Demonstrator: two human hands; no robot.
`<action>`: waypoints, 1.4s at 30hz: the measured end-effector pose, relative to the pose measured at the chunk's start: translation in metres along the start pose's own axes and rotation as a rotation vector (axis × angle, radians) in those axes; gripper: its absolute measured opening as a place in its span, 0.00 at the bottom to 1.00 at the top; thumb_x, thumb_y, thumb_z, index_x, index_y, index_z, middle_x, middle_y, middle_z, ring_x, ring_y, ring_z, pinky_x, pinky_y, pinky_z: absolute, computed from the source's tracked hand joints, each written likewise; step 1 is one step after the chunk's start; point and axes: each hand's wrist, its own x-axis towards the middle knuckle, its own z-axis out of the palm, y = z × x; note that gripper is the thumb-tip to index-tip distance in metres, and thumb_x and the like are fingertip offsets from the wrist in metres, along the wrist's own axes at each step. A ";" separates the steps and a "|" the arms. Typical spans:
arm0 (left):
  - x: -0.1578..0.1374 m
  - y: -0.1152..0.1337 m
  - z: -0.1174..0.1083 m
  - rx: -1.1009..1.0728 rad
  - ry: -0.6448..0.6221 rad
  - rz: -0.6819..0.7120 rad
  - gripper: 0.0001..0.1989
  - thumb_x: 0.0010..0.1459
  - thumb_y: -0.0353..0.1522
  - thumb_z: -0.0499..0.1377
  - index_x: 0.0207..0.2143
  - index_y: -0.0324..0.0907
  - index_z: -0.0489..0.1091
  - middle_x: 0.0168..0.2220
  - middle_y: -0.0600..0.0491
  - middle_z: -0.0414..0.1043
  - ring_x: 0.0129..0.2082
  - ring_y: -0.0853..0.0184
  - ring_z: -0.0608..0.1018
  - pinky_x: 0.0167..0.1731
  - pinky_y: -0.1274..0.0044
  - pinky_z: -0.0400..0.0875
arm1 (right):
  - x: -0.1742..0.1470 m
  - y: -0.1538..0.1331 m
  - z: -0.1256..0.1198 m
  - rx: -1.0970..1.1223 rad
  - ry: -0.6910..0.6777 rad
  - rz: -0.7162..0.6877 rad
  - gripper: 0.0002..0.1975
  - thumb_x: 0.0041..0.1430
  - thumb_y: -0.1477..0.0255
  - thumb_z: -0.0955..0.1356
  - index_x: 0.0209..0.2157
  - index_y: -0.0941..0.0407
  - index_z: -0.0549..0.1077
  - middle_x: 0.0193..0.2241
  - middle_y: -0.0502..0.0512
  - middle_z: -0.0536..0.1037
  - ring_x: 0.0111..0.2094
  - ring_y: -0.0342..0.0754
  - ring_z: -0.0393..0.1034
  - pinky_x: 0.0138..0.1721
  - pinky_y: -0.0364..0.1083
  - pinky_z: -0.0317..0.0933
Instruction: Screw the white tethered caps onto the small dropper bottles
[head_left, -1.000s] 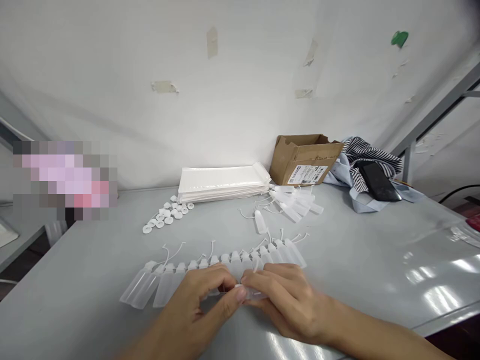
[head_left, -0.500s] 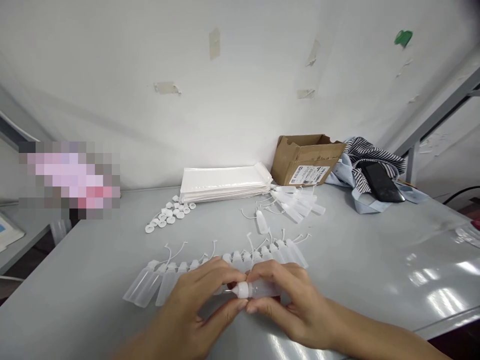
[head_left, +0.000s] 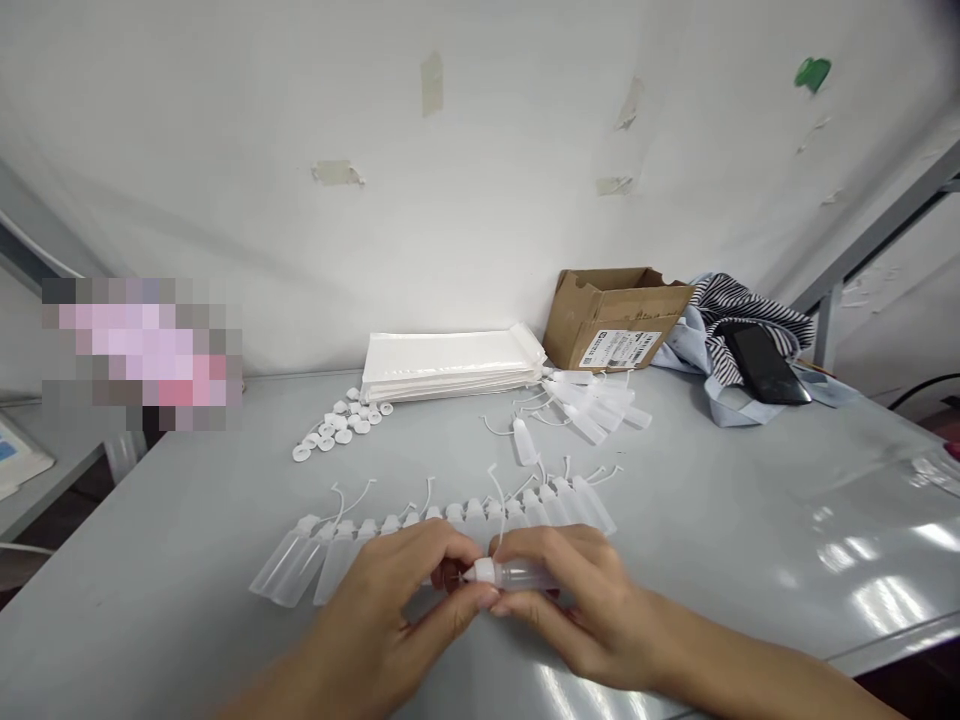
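A small translucent squeeze bottle lies sideways between my hands, its white nozzle cap pointing left. My right hand is closed around the bottle's body. With thumb and fingers at the cap and nozzle tip, my left hand is closed too; its fingertips are partly hidden. A thin white strap rises from near the cap. Just behind my hands, a row of similar capped bottles lies side by side on the grey table, several partly covered by my fingers.
Loose white caps lie at the back left, near a stack of white padded envelopes. More bottles are piled before a cardboard box. A black phone rests on cloth to the right.
The bottle's cap is turned slightly, and its strap now stands up behind my fingers. My left fingers have shifted a little around the cap and nozzle. The view has moved slightly.
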 end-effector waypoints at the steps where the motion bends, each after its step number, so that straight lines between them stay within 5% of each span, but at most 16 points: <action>1: -0.001 -0.001 0.001 0.007 0.026 0.038 0.03 0.58 0.28 0.57 0.35 0.46 0.67 0.27 0.60 0.73 0.26 0.72 0.76 0.26 0.83 0.70 | 0.000 0.000 -0.001 0.021 -0.015 0.026 0.08 0.65 0.69 0.62 0.43 0.57 0.64 0.30 0.54 0.77 0.26 0.43 0.71 0.27 0.41 0.66; 8: -0.006 -0.005 0.007 0.190 0.089 0.332 0.14 0.59 0.17 0.48 0.40 0.41 0.65 0.34 0.52 0.75 0.36 0.68 0.77 0.41 0.77 0.72 | 0.004 -0.006 -0.006 0.081 -0.105 0.227 0.09 0.64 0.65 0.64 0.40 0.57 0.66 0.30 0.53 0.77 0.27 0.44 0.72 0.25 0.40 0.63; 12: -0.007 -0.008 0.001 0.185 0.034 0.300 0.13 0.59 0.20 0.51 0.44 0.42 0.64 0.38 0.51 0.74 0.40 0.67 0.77 0.44 0.76 0.72 | 0.004 -0.004 -0.002 0.078 -0.030 0.148 0.08 0.65 0.67 0.63 0.42 0.56 0.64 0.29 0.51 0.76 0.24 0.41 0.69 0.25 0.39 0.63; 16: -0.005 -0.007 -0.010 0.147 -0.039 0.131 0.19 0.59 0.34 0.58 0.52 0.46 0.60 0.44 0.52 0.73 0.42 0.66 0.76 0.40 0.79 0.74 | 0.002 0.000 0.003 -0.031 0.071 0.041 0.08 0.65 0.68 0.63 0.43 0.56 0.63 0.30 0.51 0.77 0.23 0.41 0.70 0.25 0.39 0.65; 19: -0.001 -0.003 -0.012 0.046 -0.146 0.008 0.05 0.63 0.35 0.53 0.40 0.46 0.66 0.34 0.57 0.73 0.32 0.70 0.76 0.31 0.81 0.72 | 0.000 0.000 0.004 -0.133 0.109 -0.055 0.08 0.66 0.69 0.62 0.45 0.57 0.63 0.33 0.55 0.78 0.30 0.44 0.75 0.30 0.41 0.68; 22: -0.001 0.000 -0.007 -0.022 -0.216 -0.042 0.12 0.65 0.32 0.47 0.29 0.44 0.66 0.26 0.58 0.69 0.27 0.72 0.74 0.29 0.81 0.69 | -0.001 0.000 0.005 -0.171 0.124 -0.114 0.08 0.66 0.70 0.62 0.45 0.58 0.62 0.33 0.56 0.78 0.32 0.45 0.75 0.32 0.41 0.69; 25: -0.004 0.002 -0.003 -0.019 -0.169 -0.038 0.10 0.65 0.30 0.49 0.31 0.45 0.66 0.28 0.59 0.71 0.29 0.72 0.75 0.31 0.82 0.69 | -0.001 0.000 0.005 -0.171 0.128 -0.141 0.08 0.66 0.70 0.62 0.45 0.59 0.62 0.32 0.55 0.78 0.30 0.44 0.75 0.31 0.40 0.69; 30: -0.007 -0.001 -0.001 0.071 -0.025 0.142 0.07 0.63 0.27 0.50 0.39 0.46 0.64 0.33 0.57 0.73 0.36 0.70 0.76 0.36 0.81 0.71 | 0.001 -0.001 0.001 -0.112 0.089 -0.083 0.08 0.67 0.69 0.61 0.45 0.57 0.62 0.34 0.56 0.78 0.32 0.44 0.75 0.32 0.41 0.69; 35: -0.004 -0.006 0.002 0.151 0.014 0.294 0.14 0.61 0.21 0.51 0.48 0.41 0.63 0.37 0.52 0.73 0.40 0.67 0.75 0.49 0.74 0.68 | 0.004 -0.007 -0.007 0.005 -0.055 0.150 0.09 0.65 0.66 0.63 0.44 0.54 0.61 0.30 0.51 0.77 0.25 0.42 0.71 0.24 0.39 0.64; 38: -0.003 -0.005 -0.001 0.069 -0.047 0.254 0.16 0.61 0.21 0.51 0.49 0.42 0.63 0.37 0.52 0.72 0.40 0.68 0.74 0.43 0.76 0.71 | 0.005 -0.010 -0.010 -0.008 -0.112 0.238 0.10 0.64 0.64 0.64 0.43 0.54 0.61 0.28 0.49 0.76 0.22 0.42 0.68 0.21 0.39 0.61; 42: -0.003 -0.001 -0.007 0.005 -0.078 0.076 0.08 0.61 0.29 0.55 0.43 0.47 0.66 0.38 0.56 0.74 0.38 0.69 0.76 0.36 0.81 0.73 | 0.003 -0.008 -0.007 -0.065 -0.088 0.174 0.10 0.66 0.63 0.61 0.42 0.55 0.61 0.28 0.51 0.76 0.20 0.42 0.66 0.20 0.40 0.60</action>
